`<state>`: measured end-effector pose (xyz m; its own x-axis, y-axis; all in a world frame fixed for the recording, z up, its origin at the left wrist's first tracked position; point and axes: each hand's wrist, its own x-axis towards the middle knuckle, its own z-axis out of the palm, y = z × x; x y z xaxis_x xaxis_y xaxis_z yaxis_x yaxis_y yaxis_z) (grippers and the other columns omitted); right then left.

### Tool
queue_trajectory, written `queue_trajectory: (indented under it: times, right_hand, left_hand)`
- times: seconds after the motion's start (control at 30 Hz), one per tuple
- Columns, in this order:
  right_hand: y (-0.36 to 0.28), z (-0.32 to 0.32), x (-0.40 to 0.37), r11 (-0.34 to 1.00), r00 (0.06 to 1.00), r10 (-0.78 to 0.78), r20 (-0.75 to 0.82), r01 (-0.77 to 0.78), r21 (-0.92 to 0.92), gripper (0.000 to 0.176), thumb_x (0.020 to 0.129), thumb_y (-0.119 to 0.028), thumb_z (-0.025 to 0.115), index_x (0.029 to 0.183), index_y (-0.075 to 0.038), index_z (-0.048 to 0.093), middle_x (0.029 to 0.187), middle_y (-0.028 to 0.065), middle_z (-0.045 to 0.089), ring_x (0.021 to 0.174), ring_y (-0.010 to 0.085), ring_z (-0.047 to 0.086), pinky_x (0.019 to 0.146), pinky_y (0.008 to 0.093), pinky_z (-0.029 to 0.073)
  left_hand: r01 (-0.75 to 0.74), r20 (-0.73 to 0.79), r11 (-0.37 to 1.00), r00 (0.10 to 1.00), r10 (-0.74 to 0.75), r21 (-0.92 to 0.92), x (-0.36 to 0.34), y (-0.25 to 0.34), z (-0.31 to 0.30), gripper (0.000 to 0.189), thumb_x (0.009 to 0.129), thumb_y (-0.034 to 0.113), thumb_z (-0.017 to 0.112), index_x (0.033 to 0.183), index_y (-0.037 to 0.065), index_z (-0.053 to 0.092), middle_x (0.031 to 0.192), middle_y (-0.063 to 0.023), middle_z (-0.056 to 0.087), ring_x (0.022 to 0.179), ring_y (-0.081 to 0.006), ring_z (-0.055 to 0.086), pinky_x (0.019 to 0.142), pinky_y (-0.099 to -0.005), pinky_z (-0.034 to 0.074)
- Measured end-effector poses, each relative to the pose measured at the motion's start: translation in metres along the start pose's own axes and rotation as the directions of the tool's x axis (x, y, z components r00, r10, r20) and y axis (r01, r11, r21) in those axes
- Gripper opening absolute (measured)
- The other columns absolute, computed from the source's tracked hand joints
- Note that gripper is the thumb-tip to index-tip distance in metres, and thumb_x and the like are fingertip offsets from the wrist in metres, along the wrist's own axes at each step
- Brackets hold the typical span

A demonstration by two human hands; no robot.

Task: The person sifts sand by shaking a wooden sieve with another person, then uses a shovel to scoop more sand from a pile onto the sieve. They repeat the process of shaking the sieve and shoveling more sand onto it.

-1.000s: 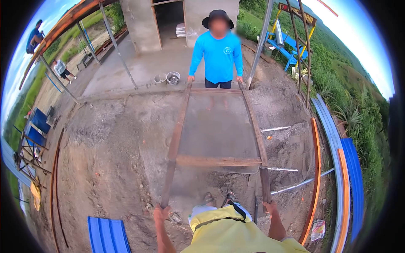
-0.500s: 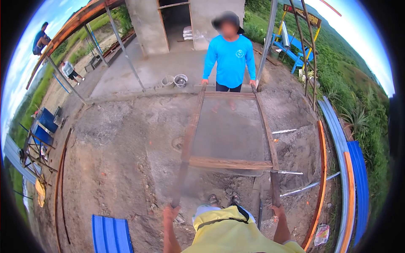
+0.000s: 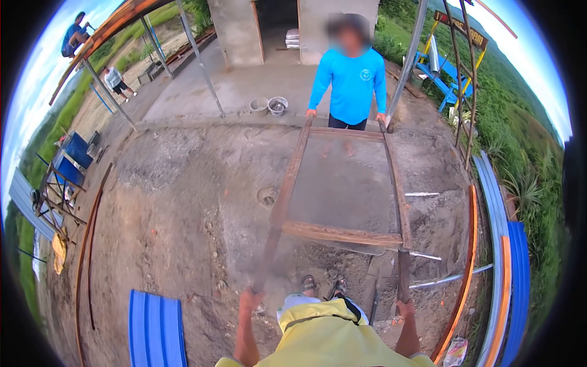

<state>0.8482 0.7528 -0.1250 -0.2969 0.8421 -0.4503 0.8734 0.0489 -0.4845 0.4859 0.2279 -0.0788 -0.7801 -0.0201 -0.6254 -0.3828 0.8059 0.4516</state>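
A large wooden-framed screen (image 3: 342,235) with long side handles is held level between me and a person in a blue shirt (image 3: 348,82). My left hand (image 3: 251,301) is closed round the near end of its left handle. Around the end of the right handle, my right hand (image 3: 405,309) is wrapped. At the far side the other person grips both handle ends. Through the mesh the ground and that person's feet show.
Two buckets (image 3: 277,106) stand by the concrete slab. Blue roofing sheets (image 3: 158,329) lie at the lower left, and an orange beam (image 3: 469,269) with metal lengths lies at the right. Another person (image 3: 76,38) crouches on a raised beam; one more (image 3: 115,82) stands below.
The view has swung slightly left, so the screen and the person opposite appear further right. Both my hands have kept their hold on the handles.
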Motion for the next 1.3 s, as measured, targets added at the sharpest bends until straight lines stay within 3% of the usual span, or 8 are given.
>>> queue_trajectory:
  times: [0.33, 0.5, 0.6, 0.8, 0.83, 0.87, 1.03, 1.3]
  right_hand:
    - [0.016, 0.011, 0.009, 1.000, 1.000, 0.001, 0.023, 0.000, -0.016, 0.079, 0.061, -0.041, 0.078, 0.115, 0.011, 0.054, 0.106, 0.0291, 0.063, 0.102, 0.0401, 0.061, 0.086, 0.0425, 0.048]
    - [0.030, 0.015, 0.021, 0.997, 0.998, -0.032, 0.060, 0.028, 0.070, 0.079, 0.062, -0.040, 0.077, 0.118, 0.011, 0.053, 0.108, 0.0279, 0.063, 0.102, 0.0389, 0.062, 0.087, 0.0419, 0.047]
    - [0.018, 0.012, 0.013, 0.994, 0.999, -0.039, 0.011, 0.037, 0.105, 0.063, 0.064, -0.034, 0.076, 0.108, 0.008, 0.059, 0.094, 0.0172, 0.066, 0.078, 0.0256, 0.064, 0.071, 0.0369, 0.050]
    - [0.032, 0.016, 0.027, 0.982, 0.994, 0.085, 0.068, -0.095, 0.165, 0.055, 0.065, -0.029, 0.074, 0.106, 0.003, 0.055, 0.079, 0.0084, 0.061, 0.067, 0.0215, 0.060, 0.061, 0.0322, 0.051]
    - [0.076, 0.033, 0.062, 0.980, 0.994, -0.103, 0.032, 0.096, 0.173, 0.050, 0.067, -0.026, 0.071, 0.107, -0.001, 0.055, 0.079, 0.0075, 0.060, 0.065, 0.0216, 0.059, 0.064, 0.0341, 0.054]
    - [0.114, 0.045, 0.100, 0.978, 0.992, 0.119, 0.042, -0.124, 0.167, 0.050, 0.067, -0.025, 0.069, 0.111, -0.004, 0.054, 0.086, 0.0075, 0.060, 0.070, 0.0220, 0.059, 0.064, 0.0388, 0.054]
    - [-0.063, 0.062, 0.102, 0.991, 0.958, -0.135, 0.251, 0.133, 0.025, 0.051, 0.067, -0.026, 0.069, 0.111, -0.004, 0.054, 0.087, 0.0077, 0.060, 0.072, 0.0221, 0.059, 0.064, 0.0392, 0.054]
    - [-0.176, 0.118, 0.104, 0.920, 0.814, -0.296, 0.500, 0.383, -0.079, 0.052, 0.067, -0.026, 0.069, 0.112, -0.004, 0.055, 0.090, 0.0081, 0.059, 0.074, 0.0224, 0.059, 0.063, 0.0399, 0.054]
  left_hand:
    - [-0.059, -0.040, 0.997, 0.998, 0.057, -0.055, -0.027, 0.015, -0.016, 0.063, 0.070, 0.042, 0.072, 0.113, -0.002, 0.059, 0.102, -0.0264, 0.065, 0.101, -0.0380, 0.063, 0.084, -0.0429, 0.048]
    - [-0.093, -0.086, 0.996, 0.992, 0.092, -0.015, -0.014, -0.006, 0.000, 0.088, 0.070, 0.044, 0.074, 0.135, -0.003, 0.037, 0.105, -0.0267, 0.064, 0.099, -0.0362, 0.064, 0.085, -0.0411, 0.048]
    - [-0.090, -0.090, 0.996, 0.992, 0.089, -0.008, -0.001, -0.022, 0.011, 0.100, 0.070, 0.045, 0.074, 0.143, -0.001, 0.022, 0.110, -0.0298, 0.061, 0.104, -0.0384, 0.062, 0.088, -0.0420, 0.048]
    - [-0.177, -0.124, 0.984, 0.976, 0.176, 0.005, 0.008, -0.039, 0.029, 0.106, 0.071, 0.046, 0.073, 0.145, -0.001, 0.013, 0.110, -0.0331, 0.060, 0.105, -0.0418, 0.060, 0.089, -0.0434, 0.048]
    - [-0.136, -0.101, 0.991, 0.986, 0.136, 0.011, 0.002, -0.030, 0.026, 0.106, 0.071, 0.047, 0.072, 0.145, 0.001, 0.013, 0.110, -0.0334, 0.059, 0.104, -0.0424, 0.061, 0.089, -0.0444, 0.048]
    - [-0.094, -0.077, 0.995, 0.992, 0.095, 0.020, -0.006, -0.021, 0.024, 0.105, 0.072, 0.048, 0.072, 0.146, 0.002, 0.013, 0.110, -0.0337, 0.059, 0.103, -0.0430, 0.061, 0.089, -0.0453, 0.047]
    - [-0.010, -0.202, 0.998, 0.979, -0.002, -0.058, -0.034, 0.003, 0.038, 0.100, 0.074, 0.041, 0.070, 0.145, 0.000, 0.014, 0.106, -0.0256, 0.064, 0.096, -0.0397, 0.063, 0.084, -0.0473, 0.049]
    - [-0.008, -0.183, 0.994, 0.983, -0.013, -0.111, -0.049, 0.034, 0.066, 0.093, 0.074, 0.036, 0.071, 0.142, -0.001, 0.019, 0.100, -0.0225, 0.067, 0.092, -0.0383, 0.066, 0.078, -0.0472, 0.052]
